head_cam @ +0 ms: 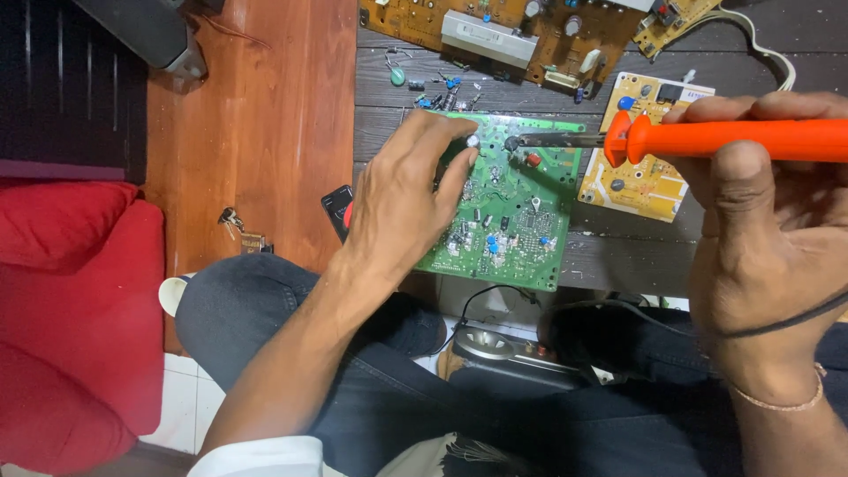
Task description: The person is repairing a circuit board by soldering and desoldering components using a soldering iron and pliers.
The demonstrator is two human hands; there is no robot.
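Note:
A green circuit board lies on a dark wooden table in front of me. My left hand rests on the board's left part, its fingertips pinching a small silver-topped component near the board's top edge. My right hand grips an orange-handled soldering iron held level, its metal tip reaching left to a dark component on the board, beside a small red part.
A yellow board lies right of the green one, and a large brown board at the back. Loose small components are scattered between. A red cushion, keys and a black device near my knees.

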